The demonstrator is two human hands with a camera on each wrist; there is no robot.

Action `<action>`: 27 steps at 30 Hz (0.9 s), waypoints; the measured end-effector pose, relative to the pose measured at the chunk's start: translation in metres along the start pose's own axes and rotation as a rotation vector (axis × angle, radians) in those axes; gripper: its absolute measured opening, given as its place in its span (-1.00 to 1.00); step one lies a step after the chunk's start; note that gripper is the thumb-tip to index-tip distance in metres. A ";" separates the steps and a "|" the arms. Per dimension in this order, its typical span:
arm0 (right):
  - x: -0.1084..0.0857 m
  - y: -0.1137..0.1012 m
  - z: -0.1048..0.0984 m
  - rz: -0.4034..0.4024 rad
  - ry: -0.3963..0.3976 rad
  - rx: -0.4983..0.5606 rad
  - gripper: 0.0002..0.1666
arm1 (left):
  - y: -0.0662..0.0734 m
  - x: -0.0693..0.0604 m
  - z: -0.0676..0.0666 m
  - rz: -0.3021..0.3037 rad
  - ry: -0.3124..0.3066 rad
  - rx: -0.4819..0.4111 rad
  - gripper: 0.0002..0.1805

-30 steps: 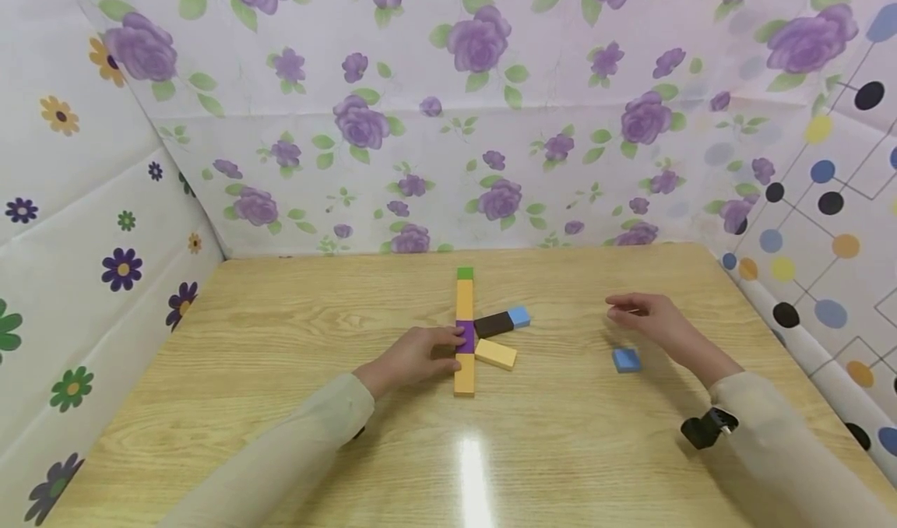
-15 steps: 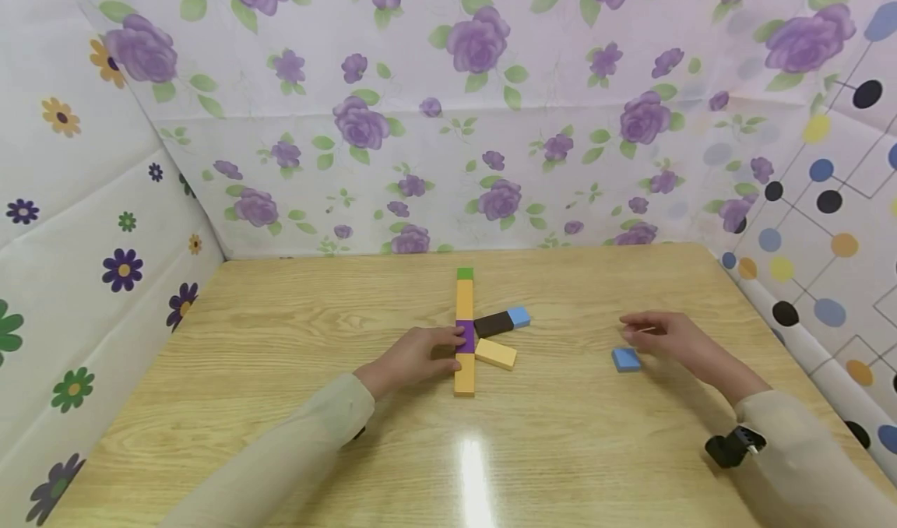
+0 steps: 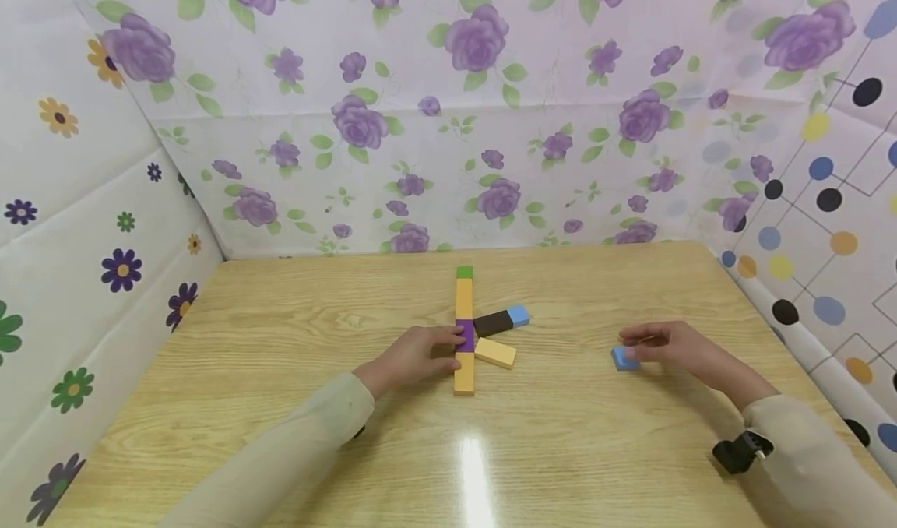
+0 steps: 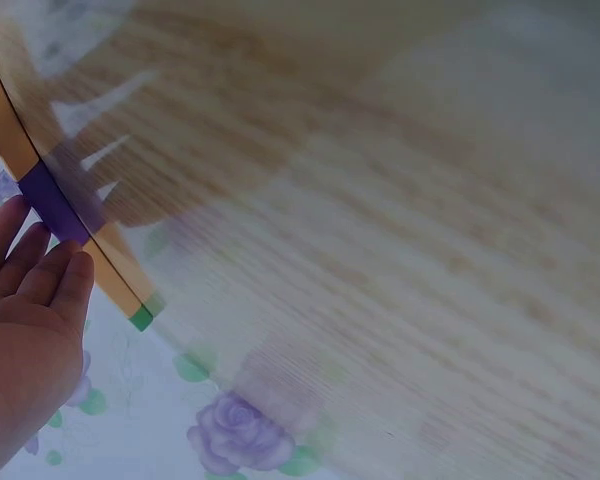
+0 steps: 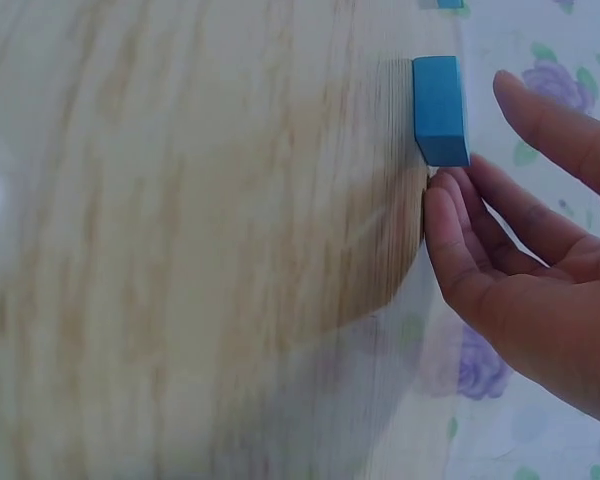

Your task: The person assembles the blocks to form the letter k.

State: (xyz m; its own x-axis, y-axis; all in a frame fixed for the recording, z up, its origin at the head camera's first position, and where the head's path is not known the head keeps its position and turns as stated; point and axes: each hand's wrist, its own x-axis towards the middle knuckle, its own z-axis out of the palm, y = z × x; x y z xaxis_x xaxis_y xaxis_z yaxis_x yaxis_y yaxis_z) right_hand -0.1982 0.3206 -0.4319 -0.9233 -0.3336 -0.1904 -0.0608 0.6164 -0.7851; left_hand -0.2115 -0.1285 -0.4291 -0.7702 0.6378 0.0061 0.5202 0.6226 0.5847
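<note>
In the head view a straight row of flat blocks runs away from the person, with an orange block nearest, then a purple block, another orange block and a green end block. The left hand rests its fingertips against the row's left side at the purple block, fingers loosely extended in the left wrist view. At the right, the right hand hovers beside a small blue block. In the right wrist view its thumb stands apart from that blue block, and other fingers come close to its end.
Right of the row a black block lies slanted, with a light blue block at its far end. A pale yellow block lies just below them. Patterned cloth encloses the wooden table.
The right hand has come down and toward the person, and its thumb now overlaps the small blue block in the head view. The left hand and the row stay put.
</note>
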 end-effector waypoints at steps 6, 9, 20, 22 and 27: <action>0.002 0.002 0.000 -0.009 -0.024 0.009 -0.37 | 0.000 0.000 -0.001 0.001 -0.002 0.001 -0.48; 0.002 0.001 0.000 -0.024 -0.035 0.007 -0.38 | 0.000 -0.001 -0.001 0.000 -0.002 -0.001 -0.48; 0.004 -0.001 0.003 -0.053 -0.060 -0.058 -0.41 | -0.001 0.000 0.001 0.005 -0.003 0.009 -0.48; 0.004 -0.002 0.004 -0.047 -0.061 -0.064 -0.41 | -0.001 -0.001 0.001 0.010 0.000 0.008 -0.49; 0.006 -0.004 0.006 -0.042 -0.063 -0.062 -0.40 | -0.002 -0.001 0.001 0.015 0.006 0.014 -0.48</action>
State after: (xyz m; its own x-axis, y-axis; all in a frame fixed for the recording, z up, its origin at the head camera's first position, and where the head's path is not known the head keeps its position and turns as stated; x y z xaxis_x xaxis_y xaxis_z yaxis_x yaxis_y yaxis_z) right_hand -0.2010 0.3119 -0.4330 -0.8938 -0.4031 -0.1966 -0.1239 0.6433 -0.7555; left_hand -0.2113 -0.1293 -0.4309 -0.7644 0.6444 0.0201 0.5369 0.6191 0.5731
